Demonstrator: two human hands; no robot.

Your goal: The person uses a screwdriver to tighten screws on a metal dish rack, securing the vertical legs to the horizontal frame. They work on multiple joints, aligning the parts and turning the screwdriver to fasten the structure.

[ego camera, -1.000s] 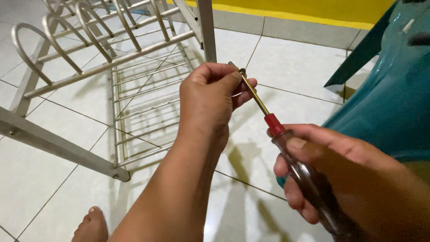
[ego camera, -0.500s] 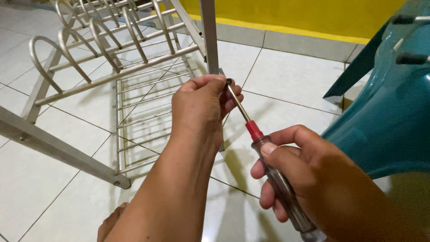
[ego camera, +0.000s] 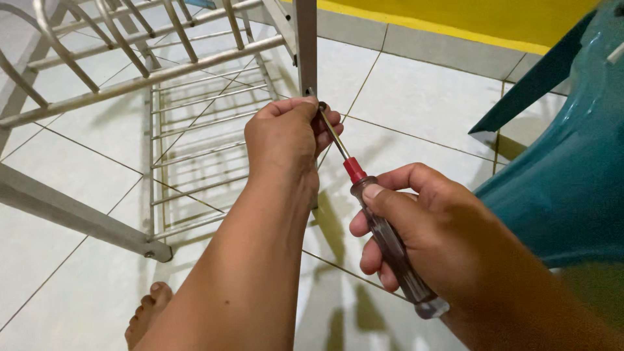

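Head view: the right hand (ego camera: 422, 227) is wrapped shut around the clear, dark-tinted handle of a screwdriver (ego camera: 380, 221), thumb pressed along the top just behind the red collar, the butt end sticking out below the palm at the near right. The tool's long axis runs on a slant — from that near-right grip up and to the far left — with the thin metal shaft ending at the left hand (ego camera: 286, 140). The left hand is the nearer of the two to the work: its fingers are curled closed around the tip region, pinching at the shaft's end right against the lower end of a grey upright metal post (ego camera: 305, 45). Whether a screw sits between those fingertips cannot be told; the fingers hide it.

The post belongs to a grey metal rack frame (ego camera: 162, 130) lying tipped on the white tiled floor (ego camera: 422, 104), its wire shelf spreading to the left. A teal plastic chair (ego camera: 559, 169) stands close at the right — a bare foot (ego camera: 148, 315) shows at the near edge.
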